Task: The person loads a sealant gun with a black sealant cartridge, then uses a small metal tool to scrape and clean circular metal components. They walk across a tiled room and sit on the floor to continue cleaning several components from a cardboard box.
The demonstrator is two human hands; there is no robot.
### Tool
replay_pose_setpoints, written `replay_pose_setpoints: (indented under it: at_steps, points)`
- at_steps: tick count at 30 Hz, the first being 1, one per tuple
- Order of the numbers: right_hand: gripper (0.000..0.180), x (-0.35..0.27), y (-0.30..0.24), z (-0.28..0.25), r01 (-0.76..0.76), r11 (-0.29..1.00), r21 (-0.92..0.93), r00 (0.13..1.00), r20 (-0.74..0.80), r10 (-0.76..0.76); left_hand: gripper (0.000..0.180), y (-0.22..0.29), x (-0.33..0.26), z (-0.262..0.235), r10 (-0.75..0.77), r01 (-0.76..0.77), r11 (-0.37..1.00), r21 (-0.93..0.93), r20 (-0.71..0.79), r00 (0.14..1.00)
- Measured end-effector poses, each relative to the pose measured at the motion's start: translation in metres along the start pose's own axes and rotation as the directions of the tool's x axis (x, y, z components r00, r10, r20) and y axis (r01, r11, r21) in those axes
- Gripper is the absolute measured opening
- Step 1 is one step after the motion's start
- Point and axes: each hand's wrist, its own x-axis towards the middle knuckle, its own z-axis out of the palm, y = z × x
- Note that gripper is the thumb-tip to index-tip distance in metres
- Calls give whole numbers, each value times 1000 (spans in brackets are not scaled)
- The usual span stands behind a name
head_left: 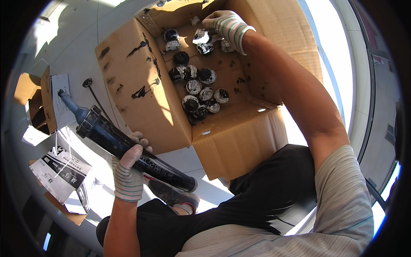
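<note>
In its striped knit glove, my left hand wraps around the black barrel of a sealant gun. The gun lies slanted, its blue-grey nozzle toward the upper left and stained dark at the tip. My right hand, gloved alike, reaches inside a large cardboard box. Its fingers look loosely bent and slightly apart, with nothing plainly held. Just beneath them is a crumpled black-and-white wad, smeared with dark paste. Several similar crumpled wads lie on the box's bottom.
A thin rod with a dark disc end runs down behind the gun. At the left stand an opened carton and a white-and-black printed carton. Black smears mark the large box's flaps. My shoe is below the gun.
</note>
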Motion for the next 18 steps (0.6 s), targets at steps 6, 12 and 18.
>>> replay_pose_setpoints:
  at_steps: [6, 12, 18]
  points:
    - [30, -28, -21, 2, 163, 912, -376, 980, 170, -105, 36, -2, 2, -4, 8, -8, 999, 51, 2, 1000]
    - [29, -44, -21, 29, 391, 680, -620, 905, 394, -161, 39, 0, 0, 0, 15, -13, 997, 73, -38, 999]
    - [25, -48, -4, 46, 520, 438, -734, 844, 519, -132, 37, 1, -1, 0, -8, 8, 998, 59, -2, 1000]
